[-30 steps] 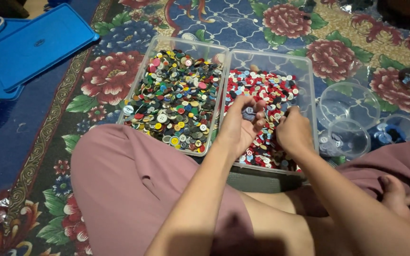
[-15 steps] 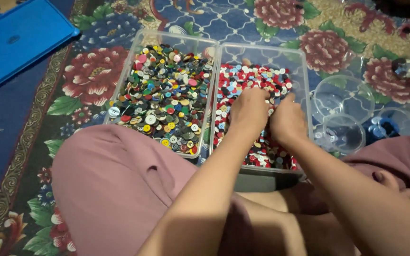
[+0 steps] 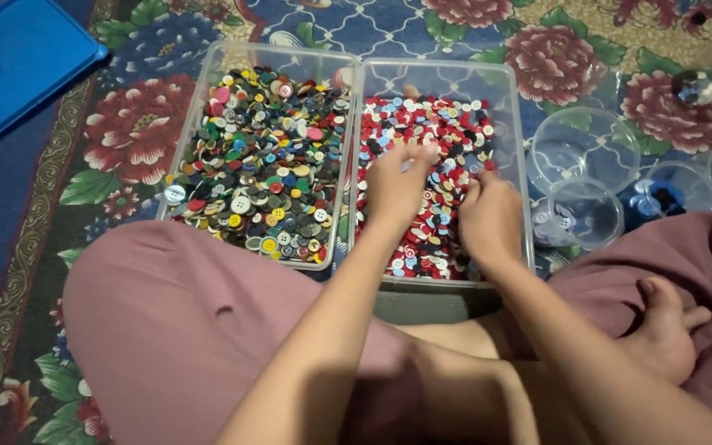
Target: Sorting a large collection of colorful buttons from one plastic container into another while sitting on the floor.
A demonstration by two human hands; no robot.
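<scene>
Two clear plastic trays sit side by side on a flowered carpet. The left tray (image 3: 208, 74) is filled with mixed buttons in many colours. The right tray (image 3: 511, 107) holds mostly red, white and blue buttons. Both my hands rest in the right tray. My left hand (image 3: 395, 183) lies on the buttons with its fingers curled and blurred; whether it holds a button cannot be seen. My right hand (image 3: 489, 216) is beside it, knuckles up, fingers tucked down into the button pile.
Several clear round plastic cups (image 3: 583, 147) stand to the right of the trays, one of them (image 3: 659, 198) with dark pieces inside. A blue plastic lid (image 3: 18, 66) lies at the far left. My crossed legs in pink trousers (image 3: 183, 330) and a bare foot (image 3: 667, 330) fill the foreground.
The view has shifted slightly, so the trays sit a little lower. My left hand has moved left and up over the red buttons. My right hand stays in the pile.
</scene>
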